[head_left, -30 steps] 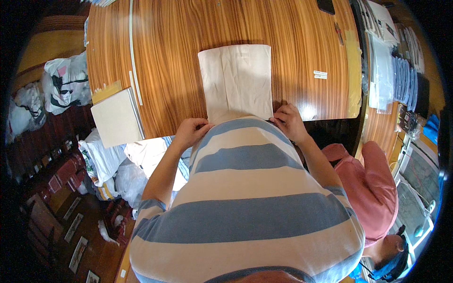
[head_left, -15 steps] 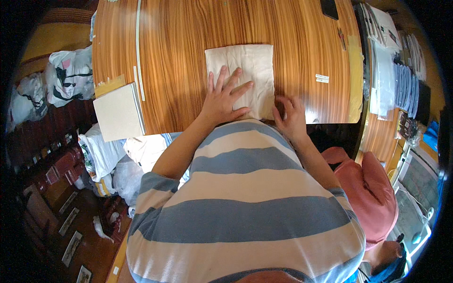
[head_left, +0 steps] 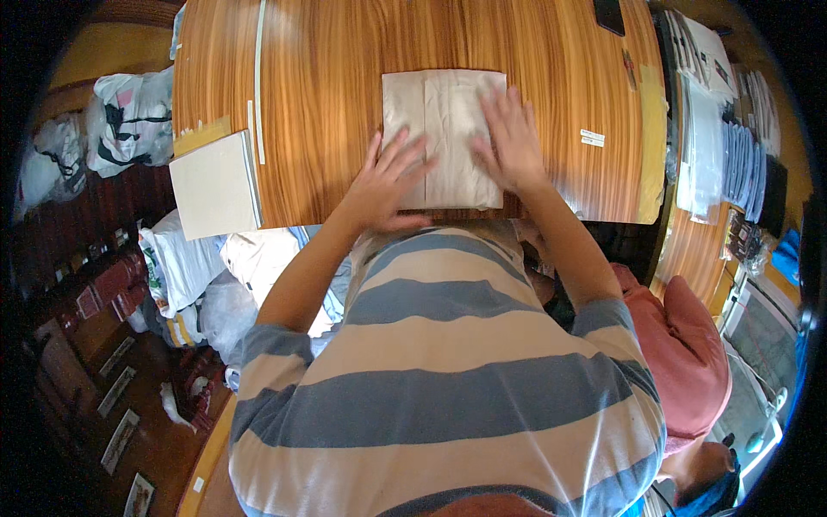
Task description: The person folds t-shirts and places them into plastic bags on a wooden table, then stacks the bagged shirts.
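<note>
A beige cloth (head_left: pixel 444 138), folded into a flat upright rectangle, lies near the front edge of the wood-grain table (head_left: pixel 319 112). A crease runs down its middle. Over its lower left part, my left hand (head_left: pixel 388 183) has its fingers spread. My right hand (head_left: pixel 510 142) is at the cloth's right edge, fingers apart and somewhat blurred by motion. Neither hand grips anything. Whether the palms press on the cloth or hover just above it, I cannot tell.
A pale flat board or stack (head_left: pixel 214 185) sits at the table's left front corner. Far right are a dark phone (head_left: pixel 610 15) and small snips (head_left: pixel 629 67). Folded garments (head_left: pixel 743 168) fill the right side. A person in pink (head_left: pixel 676 362) sits at my right.
My right hand has risen from beside the cloth's lower right corner onto its right edge. My left hand has slid down and left. The cloth now looks smoother and sits slightly farther away.
</note>
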Action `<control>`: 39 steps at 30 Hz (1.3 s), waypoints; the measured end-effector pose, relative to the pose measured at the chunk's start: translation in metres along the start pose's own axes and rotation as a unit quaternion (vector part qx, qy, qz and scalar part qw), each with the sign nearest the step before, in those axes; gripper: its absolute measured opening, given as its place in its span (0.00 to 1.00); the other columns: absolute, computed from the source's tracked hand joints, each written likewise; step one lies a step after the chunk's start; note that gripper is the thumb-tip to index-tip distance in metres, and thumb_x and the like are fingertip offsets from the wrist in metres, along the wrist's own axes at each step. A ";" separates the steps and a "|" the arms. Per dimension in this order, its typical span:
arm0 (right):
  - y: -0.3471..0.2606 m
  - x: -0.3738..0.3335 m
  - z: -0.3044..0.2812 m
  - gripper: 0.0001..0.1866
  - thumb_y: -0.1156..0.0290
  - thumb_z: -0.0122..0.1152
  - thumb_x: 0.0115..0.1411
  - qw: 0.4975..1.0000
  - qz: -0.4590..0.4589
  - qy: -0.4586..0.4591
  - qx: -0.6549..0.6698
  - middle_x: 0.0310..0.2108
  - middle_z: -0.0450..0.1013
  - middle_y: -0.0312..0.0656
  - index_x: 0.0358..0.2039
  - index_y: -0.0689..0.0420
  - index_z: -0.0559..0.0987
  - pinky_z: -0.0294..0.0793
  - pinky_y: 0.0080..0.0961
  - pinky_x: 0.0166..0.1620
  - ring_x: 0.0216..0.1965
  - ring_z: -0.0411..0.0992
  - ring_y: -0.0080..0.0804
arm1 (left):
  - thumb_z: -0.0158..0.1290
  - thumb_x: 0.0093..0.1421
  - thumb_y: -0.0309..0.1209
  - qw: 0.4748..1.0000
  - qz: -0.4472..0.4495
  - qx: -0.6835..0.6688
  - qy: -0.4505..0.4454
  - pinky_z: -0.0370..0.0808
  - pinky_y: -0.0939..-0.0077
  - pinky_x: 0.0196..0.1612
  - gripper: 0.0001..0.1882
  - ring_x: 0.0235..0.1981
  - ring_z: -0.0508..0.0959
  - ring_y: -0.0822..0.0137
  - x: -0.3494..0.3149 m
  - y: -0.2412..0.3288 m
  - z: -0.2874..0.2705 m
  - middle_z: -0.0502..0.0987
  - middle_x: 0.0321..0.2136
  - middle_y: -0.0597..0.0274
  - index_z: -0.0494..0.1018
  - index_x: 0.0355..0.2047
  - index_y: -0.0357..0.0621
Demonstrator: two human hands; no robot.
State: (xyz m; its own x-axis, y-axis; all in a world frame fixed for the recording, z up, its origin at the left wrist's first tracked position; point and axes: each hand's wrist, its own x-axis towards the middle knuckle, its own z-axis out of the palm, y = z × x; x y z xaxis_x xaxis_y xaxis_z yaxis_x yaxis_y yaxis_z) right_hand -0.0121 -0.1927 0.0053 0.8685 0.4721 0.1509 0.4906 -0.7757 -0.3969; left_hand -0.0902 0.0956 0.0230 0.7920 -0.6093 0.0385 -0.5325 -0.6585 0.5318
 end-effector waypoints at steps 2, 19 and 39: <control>-0.005 -0.036 -0.033 0.40 0.49 0.56 0.67 0.973 -0.166 -0.156 0.047 0.79 0.49 0.39 0.76 0.45 0.58 0.42 0.56 0.76 0.78 0.48 0.48 | 0.57 0.59 0.57 0.989 0.012 0.113 -0.093 0.45 0.33 0.74 0.44 0.78 0.47 0.50 -0.034 -0.010 0.007 0.51 0.77 0.62 0.59 0.74 0.64; -0.011 0.022 -0.154 0.11 0.71 0.66 0.65 0.956 0.014 -0.031 0.292 0.44 0.83 0.49 0.46 0.58 0.85 0.80 0.35 0.51 0.48 0.82 0.40 | 0.50 0.73 0.36 0.952 -0.167 -0.238 0.091 0.77 0.61 0.51 0.16 0.45 0.83 0.58 0.007 0.059 -0.087 0.83 0.42 0.51 0.77 0.54 0.39; -0.094 0.054 -0.026 0.20 0.62 0.68 0.56 0.976 -0.207 -0.013 0.071 0.53 0.74 0.44 0.48 0.56 0.80 0.73 0.41 0.56 0.55 0.71 0.46 | 0.65 0.62 0.50 0.899 -0.414 -0.116 0.086 0.79 0.64 0.50 0.27 0.44 0.85 0.55 0.046 -0.070 -0.063 0.85 0.43 0.46 0.83 0.45 0.34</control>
State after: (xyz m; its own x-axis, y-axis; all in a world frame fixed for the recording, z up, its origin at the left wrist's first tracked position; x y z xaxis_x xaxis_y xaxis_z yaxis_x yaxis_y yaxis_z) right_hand -0.0092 -0.1052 0.0747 0.5951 0.7442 0.3033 0.7829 -0.4518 -0.4276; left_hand 0.0028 0.1417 0.0412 0.9330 0.1374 -0.3326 0.3215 -0.7335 0.5988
